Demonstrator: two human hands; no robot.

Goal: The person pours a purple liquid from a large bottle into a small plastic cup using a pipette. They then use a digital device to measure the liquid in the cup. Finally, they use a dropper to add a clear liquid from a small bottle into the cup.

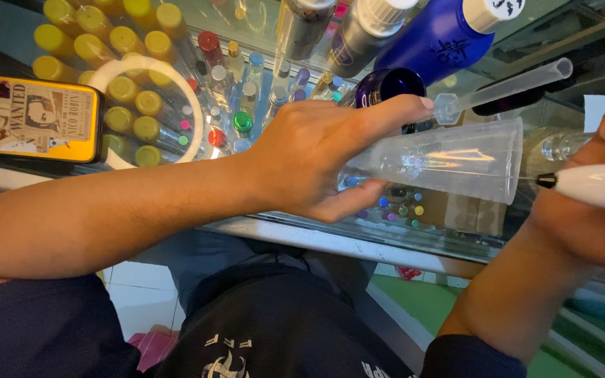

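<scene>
My left hand grips a clear plastic measuring cup, tilted on its side with its mouth facing right. My right hand holds a white pen-like tool with a black tip pointing at the cup's rim, and also a small clear glass vial just behind the cup. Above the cup lies a clear plastic tube. An open dark blue bottle stands just behind my left fingers.
A glass counter holds many small bottles with coloured caps, yellow-capped bottles, large blue and silver bottles and a phone in a yellow case. My lap lies below.
</scene>
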